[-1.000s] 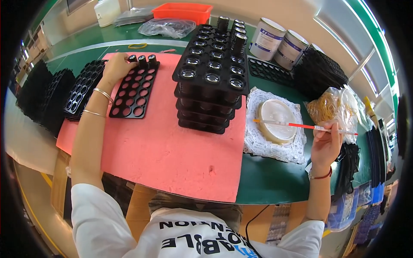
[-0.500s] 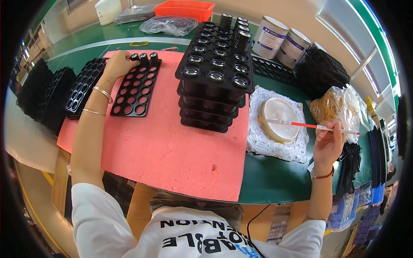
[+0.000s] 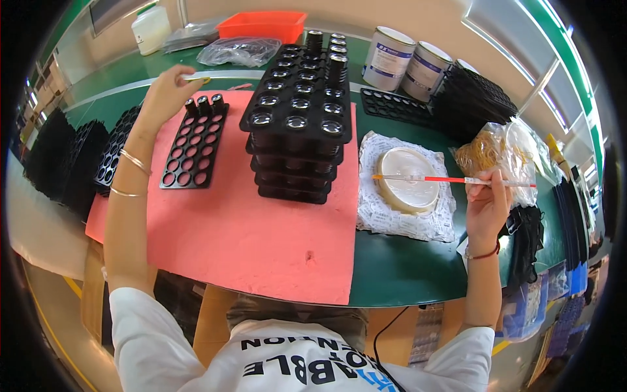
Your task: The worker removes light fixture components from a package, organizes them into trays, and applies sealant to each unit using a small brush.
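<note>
My left hand (image 3: 171,91) is raised beyond the far end of a black tray (image 3: 186,157) of round holes. Its thumb and fingers are apart, and no object shows between them. Three short black lens barrels (image 3: 203,104) stand in that tray's far row; the holes nearer me are bare. My right hand (image 3: 486,199) pinches a thin brush (image 3: 444,179) with a red and clear handle. The brush lies level, its tip above the left rim of a round shallow dish (image 3: 411,179). Beside the small tray rises a tall stack of black trays (image 3: 294,140) bearing glass-topped lens barrels.
A pink foam mat (image 3: 261,255) covers part of the green table (image 3: 405,274). White cans (image 3: 388,59), an orange bin (image 3: 261,26) and a plastic jug (image 3: 151,29) stand at the back. Black trays (image 3: 480,95) and a bag of rubber bands (image 3: 496,153) sit at the right.
My left hand has come off the lens barrels in the small tray and opened, moving up and away. The whole view has shifted slightly. My right hand still holds the brush over the dish.
</note>
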Tool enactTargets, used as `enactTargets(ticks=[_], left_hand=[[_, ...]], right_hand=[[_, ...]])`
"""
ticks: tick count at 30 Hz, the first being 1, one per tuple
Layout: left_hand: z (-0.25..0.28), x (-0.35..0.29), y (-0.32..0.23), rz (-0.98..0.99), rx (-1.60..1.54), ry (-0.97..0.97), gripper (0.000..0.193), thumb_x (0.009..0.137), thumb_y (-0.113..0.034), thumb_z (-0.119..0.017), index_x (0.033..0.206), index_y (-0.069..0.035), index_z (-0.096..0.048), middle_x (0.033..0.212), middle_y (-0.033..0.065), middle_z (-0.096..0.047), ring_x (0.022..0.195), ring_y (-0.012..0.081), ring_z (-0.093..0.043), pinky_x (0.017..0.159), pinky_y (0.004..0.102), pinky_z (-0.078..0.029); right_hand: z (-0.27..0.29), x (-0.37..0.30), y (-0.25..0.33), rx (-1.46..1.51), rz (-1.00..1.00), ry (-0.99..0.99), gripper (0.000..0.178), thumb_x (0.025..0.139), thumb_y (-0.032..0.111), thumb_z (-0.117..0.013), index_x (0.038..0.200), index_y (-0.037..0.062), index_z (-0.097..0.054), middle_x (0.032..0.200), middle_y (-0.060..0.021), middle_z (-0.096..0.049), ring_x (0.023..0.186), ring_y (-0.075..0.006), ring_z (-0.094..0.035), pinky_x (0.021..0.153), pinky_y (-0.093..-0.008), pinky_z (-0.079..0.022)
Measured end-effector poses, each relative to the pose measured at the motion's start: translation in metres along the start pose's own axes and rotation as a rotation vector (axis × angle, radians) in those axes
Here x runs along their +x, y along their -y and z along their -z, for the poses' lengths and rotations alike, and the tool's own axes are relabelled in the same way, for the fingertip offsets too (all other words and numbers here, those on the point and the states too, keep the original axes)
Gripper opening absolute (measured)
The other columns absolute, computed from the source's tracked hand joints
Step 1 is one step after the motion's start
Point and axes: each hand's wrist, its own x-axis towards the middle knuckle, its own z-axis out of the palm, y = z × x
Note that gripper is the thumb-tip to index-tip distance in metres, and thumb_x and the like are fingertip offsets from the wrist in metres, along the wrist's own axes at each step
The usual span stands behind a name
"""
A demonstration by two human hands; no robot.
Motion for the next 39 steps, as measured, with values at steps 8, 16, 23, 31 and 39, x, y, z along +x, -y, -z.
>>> enactTargets(ticks=[8,16,23,31,39], left_hand=[[-0.015,0.052,-0.132,-0.402,-0.154,0.258,0.046,0.073,-0.042,-0.063,0.094,-0.001,-0.063,0.088,0.0115,-0.061,0.082,0.0192,-0.057,0.075,0.029,-0.043],[-0.036,0.062,-0.139,-0.377,-0.276,0.339,0.028,0.078,-0.028,-0.062,0.085,-0.001,-0.059,0.073,-0.0002,-0.054,0.07,0.0079,-0.048,0.068,0.0235,-0.039],[0.0,0.027,-0.126,-0.309,-0.463,-0.265,0.05,0.075,-0.03,-0.067,0.113,-0.001,-0.051,0.106,0.0097,-0.056,0.099,0.0129,-0.052,0.08,0.0248,-0.043],[-0.009,-0.141,-0.162,-0.656,-0.837,0.589,0.039,0.051,-0.001,-0.072,0.08,-0.009,-0.048,0.083,0.0086,-0.056,0.058,0.0061,-0.045,0.046,0.0168,-0.033],[-0.043,-0.155,-0.155,0.095,-1.031,0.987,0.03,0.065,0.002,-0.065,0.09,-0.003,-0.05,0.087,0.0017,-0.055,0.075,0.0047,-0.049,0.066,0.0185,-0.04]], right_hand=[[0.01,0.005,0.001,-0.004,0.001,-0.014,0.022,0.09,0.018,-0.044,0.081,0.0,-0.054,0.062,-0.0063,-0.053,0.05,-0.0108,-0.048,0.047,-0.0211,-0.039],[0.011,0.004,0.003,-0.16,0.155,-0.015,0.026,0.092,0.018,-0.042,0.082,-0.0017,-0.056,0.066,-0.0051,-0.055,0.056,-0.0101,-0.05,0.051,-0.0212,-0.04],[0.006,-0.008,0.013,-0.454,0.465,0.05,0.031,0.092,0.019,-0.043,0.072,-0.0015,-0.056,0.065,-0.0057,-0.056,0.052,-0.0071,-0.047,0.049,-0.0187,-0.036],[0.003,-0.011,0.006,-0.637,0.504,0.29,0.032,0.091,0.018,-0.043,0.069,-0.001,-0.055,0.062,-0.0056,-0.054,0.05,-0.0085,-0.045,0.046,-0.0216,-0.033],[0.004,-0.002,-0.001,-0.149,0.211,-0.084,0.033,0.093,0.026,-0.039,0.07,0.0031,-0.046,0.062,-0.0054,-0.046,0.05,-0.0087,-0.037,0.047,-0.0223,-0.032]])
